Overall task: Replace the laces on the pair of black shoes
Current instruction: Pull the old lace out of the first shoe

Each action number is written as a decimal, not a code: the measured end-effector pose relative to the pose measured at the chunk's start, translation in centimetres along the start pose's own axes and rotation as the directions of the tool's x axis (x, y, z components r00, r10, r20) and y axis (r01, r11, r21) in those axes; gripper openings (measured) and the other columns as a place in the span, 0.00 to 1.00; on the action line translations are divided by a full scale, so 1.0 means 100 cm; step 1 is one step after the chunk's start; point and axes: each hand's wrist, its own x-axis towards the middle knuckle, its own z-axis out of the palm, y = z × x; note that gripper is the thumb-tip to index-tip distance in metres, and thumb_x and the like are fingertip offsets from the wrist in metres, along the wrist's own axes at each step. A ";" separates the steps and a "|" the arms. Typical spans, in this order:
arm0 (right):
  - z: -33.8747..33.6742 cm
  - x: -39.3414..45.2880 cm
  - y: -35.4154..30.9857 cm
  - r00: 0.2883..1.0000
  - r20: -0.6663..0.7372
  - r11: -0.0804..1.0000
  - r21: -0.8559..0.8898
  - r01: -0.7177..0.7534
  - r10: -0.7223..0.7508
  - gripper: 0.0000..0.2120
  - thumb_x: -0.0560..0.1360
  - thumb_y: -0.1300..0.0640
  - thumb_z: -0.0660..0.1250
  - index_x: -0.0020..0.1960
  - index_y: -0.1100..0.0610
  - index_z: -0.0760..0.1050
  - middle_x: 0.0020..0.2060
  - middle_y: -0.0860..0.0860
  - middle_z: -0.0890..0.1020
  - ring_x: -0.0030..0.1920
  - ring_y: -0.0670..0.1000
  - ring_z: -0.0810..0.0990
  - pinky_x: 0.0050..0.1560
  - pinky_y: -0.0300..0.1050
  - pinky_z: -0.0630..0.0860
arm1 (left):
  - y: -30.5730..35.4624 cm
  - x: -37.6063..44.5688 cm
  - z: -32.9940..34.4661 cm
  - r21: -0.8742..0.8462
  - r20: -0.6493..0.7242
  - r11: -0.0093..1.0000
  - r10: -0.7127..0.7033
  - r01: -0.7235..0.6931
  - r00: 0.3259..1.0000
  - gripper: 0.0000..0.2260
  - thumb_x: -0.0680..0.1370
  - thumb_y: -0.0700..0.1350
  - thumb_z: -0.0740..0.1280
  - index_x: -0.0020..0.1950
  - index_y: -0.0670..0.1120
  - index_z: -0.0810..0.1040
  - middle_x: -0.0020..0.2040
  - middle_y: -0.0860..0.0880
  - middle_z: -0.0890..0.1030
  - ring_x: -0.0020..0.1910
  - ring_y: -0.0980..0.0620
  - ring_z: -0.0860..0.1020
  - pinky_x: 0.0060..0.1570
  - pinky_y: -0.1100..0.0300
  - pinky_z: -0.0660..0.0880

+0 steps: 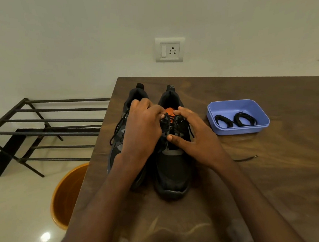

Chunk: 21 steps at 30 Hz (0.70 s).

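Dim, warm indoor light leaves soft shadows, a bright glare spot on the glossy floor [45,237], wide-angle bending at the edges and slight overall softness.

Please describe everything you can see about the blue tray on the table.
The blue tray is a shallow rectangular container with rounded corners, apparently plastic. It sits flat on the wooden table, to the right of the shoes, and no hand touches it. Inside lie two coiled black laces, side by side.
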 end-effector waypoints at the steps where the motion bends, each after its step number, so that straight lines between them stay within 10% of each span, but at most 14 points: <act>1: 0.000 0.000 0.000 1.000 -0.001 1.000 0.001 0.005 -0.005 0.32 0.74 0.43 0.75 0.75 0.38 0.67 0.77 0.36 0.66 0.76 0.37 0.64 0.72 0.38 0.66 | 0.002 -0.001 -0.002 0.013 -0.002 0.999 -0.029 0.029 1.000 0.05 0.79 0.38 0.69 0.51 0.45 0.85 0.46 0.47 0.78 0.49 0.47 0.72 0.46 0.52 0.73; 5: -0.002 0.000 0.002 1.000 0.017 1.000 -0.009 -0.019 0.019 0.34 0.73 0.38 0.74 0.76 0.38 0.66 0.78 0.38 0.66 0.75 0.40 0.67 0.73 0.44 0.69 | 0.007 0.007 -0.016 -0.444 -0.101 0.865 -0.306 0.232 0.947 0.07 0.83 0.43 0.62 0.53 0.53 0.79 0.52 0.54 0.82 0.55 0.49 0.78 0.57 0.40 0.76; 8: -0.004 0.000 0.000 0.999 0.021 1.000 0.005 -0.025 0.025 0.33 0.73 0.39 0.75 0.75 0.36 0.66 0.77 0.37 0.66 0.73 0.38 0.68 0.72 0.43 0.69 | 0.008 0.014 -0.033 -0.924 0.067 0.296 -0.498 0.242 0.865 0.09 0.88 0.42 0.53 0.56 0.45 0.72 0.46 0.45 0.83 0.44 0.44 0.79 0.43 0.53 0.77; 13: -0.002 0.001 0.001 1.000 -0.006 1.000 0.000 -0.004 0.004 0.32 0.73 0.41 0.76 0.74 0.38 0.68 0.75 0.34 0.67 0.75 0.37 0.66 0.73 0.40 0.67 | -0.001 -0.002 -0.011 -0.313 0.105 0.944 -0.073 0.102 0.992 0.08 0.82 0.47 0.69 0.59 0.47 0.77 0.50 0.51 0.75 0.47 0.57 0.73 0.46 0.65 0.71; 18: -0.001 0.000 -0.001 1.000 -0.006 1.000 0.004 -0.003 0.003 0.32 0.73 0.42 0.76 0.73 0.35 0.67 0.74 0.31 0.66 0.74 0.35 0.65 0.69 0.35 0.65 | -0.004 -0.001 0.000 -0.091 0.027 0.992 -0.081 0.084 0.996 0.04 0.77 0.39 0.74 0.47 0.47 0.83 0.49 0.50 0.78 0.51 0.51 0.71 0.50 0.62 0.69; 21: -0.005 0.000 -0.002 1.000 0.013 1.000 0.018 -0.014 0.014 0.32 0.72 0.41 0.76 0.70 0.27 0.65 0.77 0.35 0.66 0.70 0.34 0.69 0.67 0.34 0.67 | 0.000 0.003 -0.009 -0.469 -0.081 0.842 -0.341 0.266 0.937 0.06 0.80 0.37 0.68 0.49 0.48 0.79 0.50 0.52 0.83 0.53 0.53 0.80 0.56 0.57 0.77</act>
